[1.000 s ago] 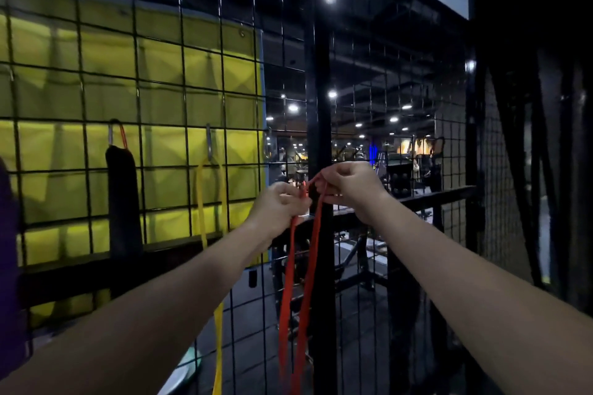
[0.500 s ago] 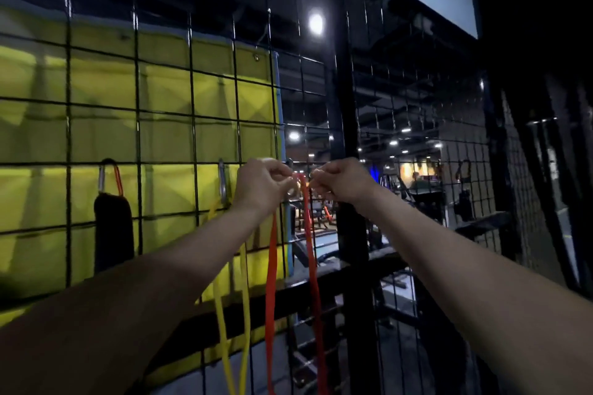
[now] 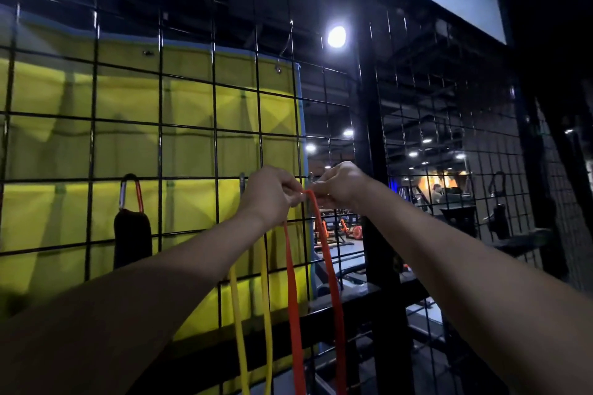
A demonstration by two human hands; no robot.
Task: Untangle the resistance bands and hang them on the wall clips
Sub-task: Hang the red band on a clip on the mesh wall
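An orange resistance band point(image 3: 293, 298) hangs in a long loop down the black wire grid wall point(image 3: 160, 125). Its top sits between my two hands at grid height. My left hand point(image 3: 269, 194) pinches the left side of the loop's top, and my right hand point(image 3: 341, 186) pinches the right side, close to a metal clip point(image 3: 310, 177) that is mostly hidden behind my fingers. A yellow band point(image 3: 266, 314) hangs just left of the orange one; its clip point(image 3: 242, 181) peeks out above my left hand. Further left a black band point(image 3: 132, 239) hangs from an orange carabiner point(image 3: 130, 191).
A yellow padded mat point(image 3: 128, 144) covers the back of the grid. A thick black post point(image 3: 373, 170) stands right of my hands, with more mesh point(image 3: 449, 138) beyond it. Dark items hang on the far right mesh point(image 3: 497, 208). A horizontal black rail point(image 3: 353, 308) runs below.
Both hands have lifted the top of the orange band upward and slightly left along the grid, from beside the post to the clip beside the yellow band. The view has tilted upward.
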